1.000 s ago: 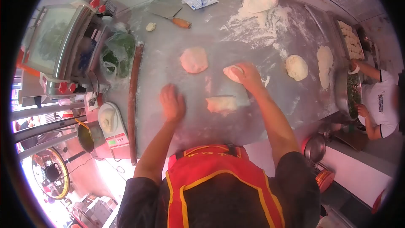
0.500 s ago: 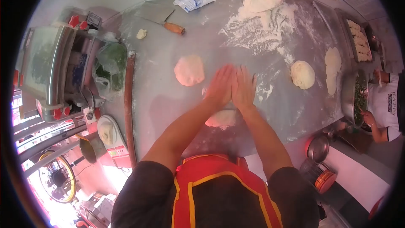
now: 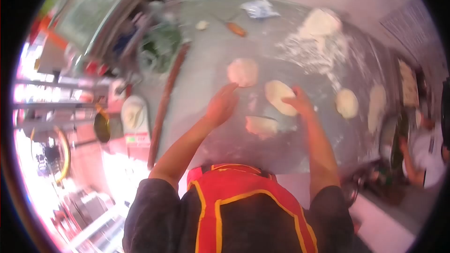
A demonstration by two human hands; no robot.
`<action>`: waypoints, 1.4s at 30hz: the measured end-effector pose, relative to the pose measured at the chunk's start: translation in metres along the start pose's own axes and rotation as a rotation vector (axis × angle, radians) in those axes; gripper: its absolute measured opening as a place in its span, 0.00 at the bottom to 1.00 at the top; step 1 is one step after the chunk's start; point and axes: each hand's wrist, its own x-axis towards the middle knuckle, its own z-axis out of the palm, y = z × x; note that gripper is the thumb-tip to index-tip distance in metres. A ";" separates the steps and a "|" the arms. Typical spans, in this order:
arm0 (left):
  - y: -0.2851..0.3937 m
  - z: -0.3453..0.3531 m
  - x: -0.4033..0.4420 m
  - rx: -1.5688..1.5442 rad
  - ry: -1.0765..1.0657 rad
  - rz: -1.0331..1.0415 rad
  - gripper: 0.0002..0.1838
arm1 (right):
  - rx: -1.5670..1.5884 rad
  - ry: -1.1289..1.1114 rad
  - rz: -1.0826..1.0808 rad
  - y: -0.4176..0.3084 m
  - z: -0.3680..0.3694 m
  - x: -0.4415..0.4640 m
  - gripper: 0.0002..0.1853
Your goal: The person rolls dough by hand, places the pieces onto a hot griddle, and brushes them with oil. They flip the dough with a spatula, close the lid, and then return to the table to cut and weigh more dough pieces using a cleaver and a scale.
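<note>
My left hand [image 3: 223, 106] has its fingertips at the lower edge of a round pinkish-lit dough piece [image 3: 243, 71]; the fingers are loosely bent and a bit blurred. My right hand [image 3: 301, 102] is at the right edge of a flattened oval dough piece [image 3: 278, 95], thumb and fingers apart, the thumb over its edge. Nearer my body lies another dough piece [image 3: 261, 126]. Farther right sit a round dough piece [image 3: 347, 103] and a long flat strip of dough [image 3: 376, 107].
A large dough mound [image 3: 321, 22] lies by scattered flour [image 3: 318, 51] at the back. Along the left edge runs a long rolling pin [image 3: 168, 105]. A wooden-handled tool [image 3: 236, 29] and a white packet [image 3: 260, 9] lie behind. At right, another person's hand [image 3: 404, 146] is at a metal bowl [image 3: 388, 136].
My hands have parted from pressing together over the table. The left went to the round dough; the right sits at the flattened oval, now uncovered. The whole view has turned and shifted.
</note>
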 end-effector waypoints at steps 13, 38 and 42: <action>-0.165 -0.234 -0.191 0.494 0.725 -0.681 0.42 | -0.309 0.495 -0.550 -0.092 0.008 0.006 0.26; 0.022 0.092 -0.048 0.200 -0.240 0.281 0.40 | -0.125 0.421 -0.044 0.023 -0.012 -0.097 0.30; 0.040 0.100 -0.053 0.374 -0.184 0.212 0.39 | -0.469 0.728 -0.185 -0.017 0.037 -0.087 0.34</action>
